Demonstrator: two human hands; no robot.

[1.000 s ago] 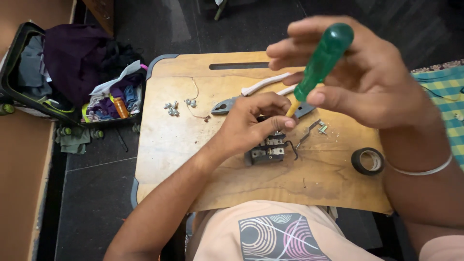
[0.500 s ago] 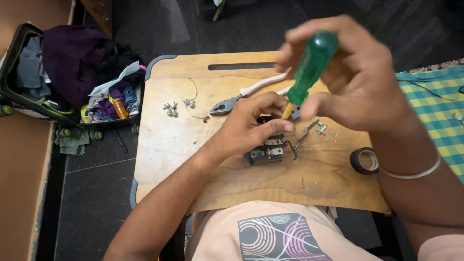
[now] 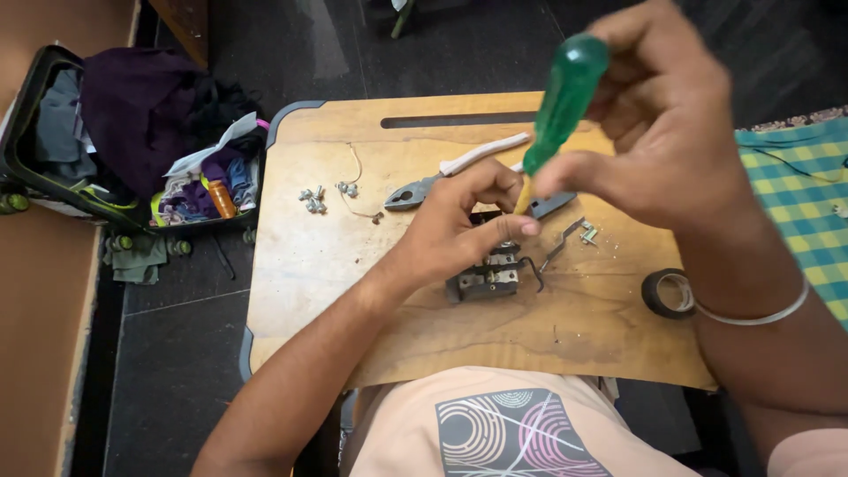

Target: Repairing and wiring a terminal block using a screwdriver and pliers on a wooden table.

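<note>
My right hand [image 3: 671, 141] grips a screwdriver with a green translucent handle [image 3: 564, 102], its shaft pointing down at a small dark electrical switch block [image 3: 491, 276] on the wooden board [image 3: 353, 300]. My left hand [image 3: 459, 225] rests on top of that block, fingers curled over it and pinching near the screwdriver tip. The tip itself is hidden behind my left fingers. A silver bangle sits on my right wrist.
Pliers with white handles [image 3: 459, 172] lie behind my left hand. Several loose screws [image 3: 325, 196] and a thin wire [image 3: 355, 181] lie at the left. A black tape roll [image 3: 664, 293] sits at the right. An open suitcase of clothes [image 3: 132, 141] stands on the floor at left.
My right hand with the screwdriver has shifted slightly lower and towards the block. My left hand stays on the block.
</note>
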